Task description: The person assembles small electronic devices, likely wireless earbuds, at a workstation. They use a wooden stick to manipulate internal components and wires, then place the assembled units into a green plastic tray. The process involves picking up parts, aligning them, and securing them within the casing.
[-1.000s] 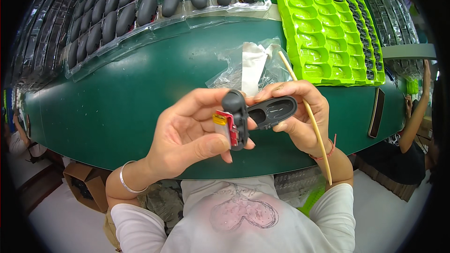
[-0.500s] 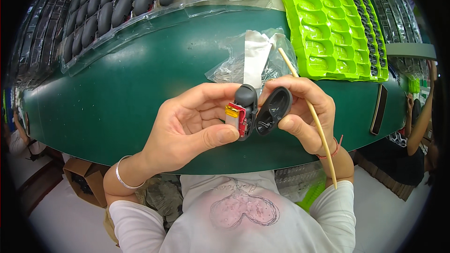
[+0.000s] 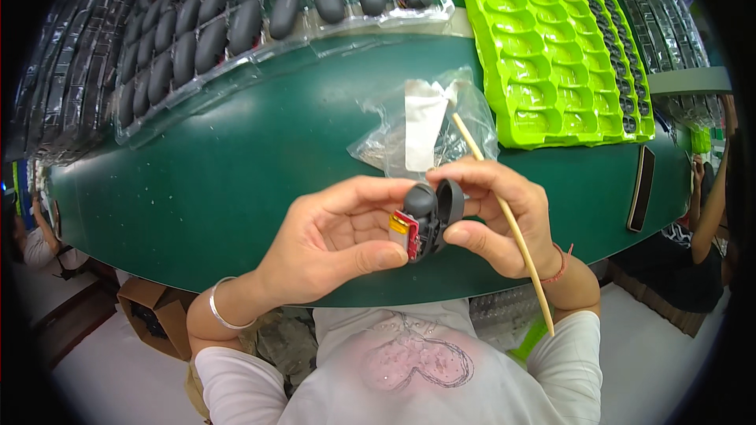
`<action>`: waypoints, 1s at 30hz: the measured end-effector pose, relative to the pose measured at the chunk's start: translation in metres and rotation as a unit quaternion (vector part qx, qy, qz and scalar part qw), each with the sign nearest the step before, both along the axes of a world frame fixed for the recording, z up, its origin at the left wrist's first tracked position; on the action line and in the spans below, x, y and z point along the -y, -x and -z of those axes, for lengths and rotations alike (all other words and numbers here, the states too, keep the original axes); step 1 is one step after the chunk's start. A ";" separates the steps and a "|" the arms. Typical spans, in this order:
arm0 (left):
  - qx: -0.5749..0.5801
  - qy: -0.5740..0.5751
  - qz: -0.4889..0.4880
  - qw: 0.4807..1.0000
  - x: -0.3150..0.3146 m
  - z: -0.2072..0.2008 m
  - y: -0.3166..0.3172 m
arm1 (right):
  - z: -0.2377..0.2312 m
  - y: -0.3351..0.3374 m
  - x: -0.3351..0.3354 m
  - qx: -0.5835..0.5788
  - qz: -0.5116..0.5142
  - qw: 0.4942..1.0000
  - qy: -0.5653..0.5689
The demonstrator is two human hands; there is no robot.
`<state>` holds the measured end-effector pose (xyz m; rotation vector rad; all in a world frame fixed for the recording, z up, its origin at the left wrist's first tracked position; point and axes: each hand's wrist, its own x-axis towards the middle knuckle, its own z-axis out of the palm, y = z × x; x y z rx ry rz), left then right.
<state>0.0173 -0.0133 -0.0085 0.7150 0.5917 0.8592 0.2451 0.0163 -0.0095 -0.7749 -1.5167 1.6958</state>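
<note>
My left hand (image 3: 315, 244) grips the dark grey inner part of a small case, like an earbud charging case (image 3: 422, 201), between thumb and fingers. A red circuit board and a silver battery with yellow tape (image 3: 399, 228) show on its left side. In my right hand (image 3: 508, 205), thumb and fingers pinch the oval dark lid (image 3: 451, 203), seen nearly edge-on against the case's right side. Whether lid and case are joined, I cannot tell. A thin wooden stick (image 3: 517, 234) also rests in my right hand, slanting across the palm.
A clear bag of thin metal pins (image 3: 386, 149) with a white label lies beyond my hands. Clear trays of grey cases (image 3: 244, 27) fill the far left. A lime-green tray (image 3: 535, 122) with black parts stands far right. A dark flat bar (image 3: 641, 189) lies at the right edge.
The lid has turned from showing its hollow inside to nearly edge-on and has come closer against the case. Both hands sit slightly lower in the picture, and the whole view has shifted a little.
</note>
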 end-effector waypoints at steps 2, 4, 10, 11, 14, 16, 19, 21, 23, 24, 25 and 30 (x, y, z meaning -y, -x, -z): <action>-0.010 0.000 0.006 1.000 -0.001 -0.001 0.001 | -0.001 0.002 0.000 -0.017 0.003 1.000 0.016; -0.021 0.002 0.011 1.000 -0.002 -0.002 0.002 | -0.001 0.002 0.001 -0.008 0.003 1.000 0.008; -0.034 -0.001 0.007 0.999 0.000 0.000 0.002 | -0.003 0.004 0.002 -0.007 0.011 1.000 0.012; -0.036 0.002 0.003 0.999 -0.001 0.000 0.003 | -0.002 0.004 0.002 -0.011 0.012 1.000 0.015; -0.035 0.051 -0.019 0.998 0.000 -0.003 -0.001 | -0.003 0.003 0.003 -0.029 0.029 0.998 0.054; -0.037 0.073 -0.027 0.996 0.000 -0.003 -0.003 | 0.000 0.003 0.002 -0.027 0.032 0.998 0.052; -0.015 0.021 -0.016 1.000 -0.001 0.005 0.001 | 0.002 0.004 0.003 -0.037 0.038 0.997 0.046; -0.008 0.023 -0.017 1.000 0.000 0.006 0.000 | 0.003 0.003 0.004 -0.019 0.041 0.998 0.035; -0.001 0.022 -0.017 1.000 0.000 0.005 0.000 | 0.003 0.003 0.003 -0.011 0.044 0.999 0.029; 0.003 0.021 -0.015 1.000 0.000 0.005 0.000 | 0.004 0.003 0.004 -0.012 0.046 0.998 0.030; 0.006 0.020 -0.014 1.000 0.000 0.005 0.000 | 0.005 0.003 0.004 -0.013 0.049 0.998 0.031; -0.013 0.009 -0.019 1.000 0.000 0.003 0.001 | 0.003 0.002 0.004 0.006 0.041 0.999 0.009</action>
